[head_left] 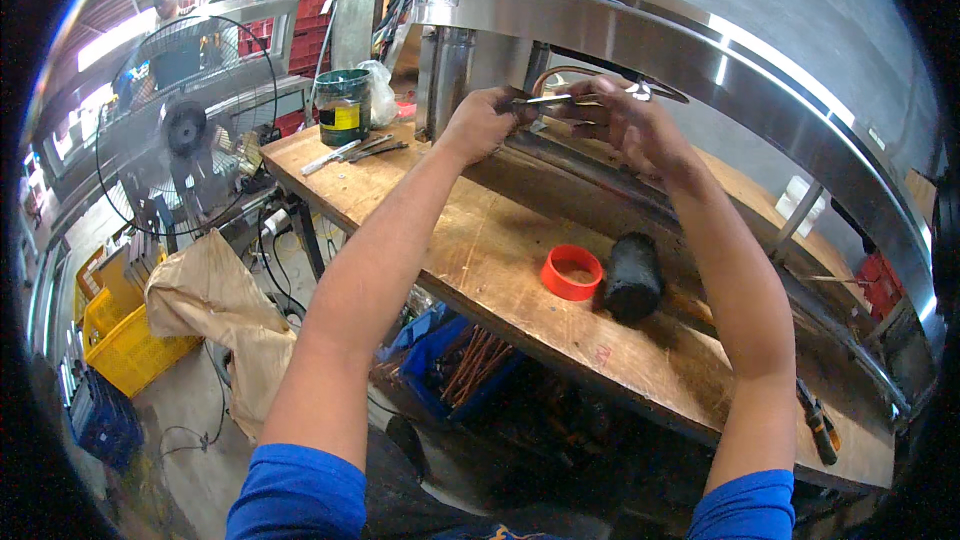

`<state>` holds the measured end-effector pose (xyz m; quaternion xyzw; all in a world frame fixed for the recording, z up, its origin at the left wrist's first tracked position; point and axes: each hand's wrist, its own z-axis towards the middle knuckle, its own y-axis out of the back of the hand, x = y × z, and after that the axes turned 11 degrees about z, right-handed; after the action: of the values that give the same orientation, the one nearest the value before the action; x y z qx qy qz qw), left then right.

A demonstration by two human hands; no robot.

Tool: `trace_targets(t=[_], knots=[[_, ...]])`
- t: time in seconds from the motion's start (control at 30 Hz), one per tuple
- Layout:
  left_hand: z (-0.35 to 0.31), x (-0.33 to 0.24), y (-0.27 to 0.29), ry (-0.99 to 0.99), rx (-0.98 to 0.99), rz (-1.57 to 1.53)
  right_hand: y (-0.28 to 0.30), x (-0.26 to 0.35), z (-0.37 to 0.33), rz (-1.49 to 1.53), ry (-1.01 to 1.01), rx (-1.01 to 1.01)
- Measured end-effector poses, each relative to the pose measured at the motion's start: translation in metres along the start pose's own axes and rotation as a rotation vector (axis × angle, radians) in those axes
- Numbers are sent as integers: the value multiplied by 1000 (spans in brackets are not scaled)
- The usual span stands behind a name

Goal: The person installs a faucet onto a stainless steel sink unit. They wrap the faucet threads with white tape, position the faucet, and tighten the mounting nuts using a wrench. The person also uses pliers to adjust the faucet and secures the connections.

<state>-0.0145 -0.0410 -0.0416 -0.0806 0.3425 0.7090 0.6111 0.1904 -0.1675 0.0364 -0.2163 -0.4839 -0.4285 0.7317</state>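
Observation:
Both my arms reach forward to the metal frame (640, 30). My left hand (482, 124) is closed, its fingertips pinching one end of a thin, shiny metal piece (547, 100). From the other side, the bent fingers of my right hand (640, 130) close around the right end of that piece. Its exact kind is too small to tell. A brown, thin tube or cable (562, 71) loops just behind my hands. Below them, on the wooden bench (480, 230), a red ring (571, 272) lies beside a black cylinder (633, 277).
A dark green tub (343, 105) stands at the bench's left end, near several thin tools (370, 150). An orange-and-black handled tool (822, 430) lies at the right front. A blue bin (440, 380) with copper-coloured rods sits underneath. A caged fan (185, 130) stands left.

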Motion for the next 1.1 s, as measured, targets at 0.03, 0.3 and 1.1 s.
trace_targets(t=[0.03,0.3,1.1], knots=[[0,1,0,-32,-37,8,1,8,-5,32,-3,25],[-10,-25,16,-90,-155,176,-28,34,-23,-1351,-93,-156],[75,70,-47,594,2,-387,37,-43,76,-1701,-515,-316]])
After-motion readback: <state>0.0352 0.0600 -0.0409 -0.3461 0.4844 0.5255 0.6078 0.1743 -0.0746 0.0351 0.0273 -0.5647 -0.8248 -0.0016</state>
